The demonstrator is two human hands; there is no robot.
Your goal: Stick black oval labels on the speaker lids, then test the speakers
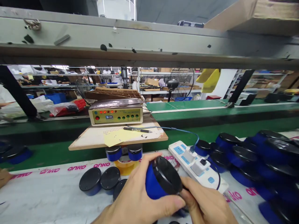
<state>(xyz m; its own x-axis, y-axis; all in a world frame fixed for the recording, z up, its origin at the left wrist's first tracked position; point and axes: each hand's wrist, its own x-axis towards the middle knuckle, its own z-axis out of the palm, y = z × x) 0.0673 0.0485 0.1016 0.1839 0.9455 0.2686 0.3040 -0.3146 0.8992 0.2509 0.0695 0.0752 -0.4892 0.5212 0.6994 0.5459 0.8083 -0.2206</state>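
Observation:
My left hand (142, 199) is wrapped round a blue cylindrical housing with a black top (154, 183), held tilted above the bench. My right hand (207, 202) is closed at the housing's lower right side, its fingertips bunched together. Whatever those fingers grip is hidden behind them. Left of the hands, similar black-topped housings (90, 180) stand on the printed white sheet (56, 183). Two more blue pieces (135, 152) sit under the small wooden platform (88, 140), by a yellow tape roll (125, 168).
A white power strip (178, 149) with plugged-in adapters lies beyond my right hand. Many blue-and-black housings (243, 155) are piled at right. A tester box with lit red lights (116, 115) and a pen (137, 129) rest on the platform. Another person's hand (4, 177) shows at left.

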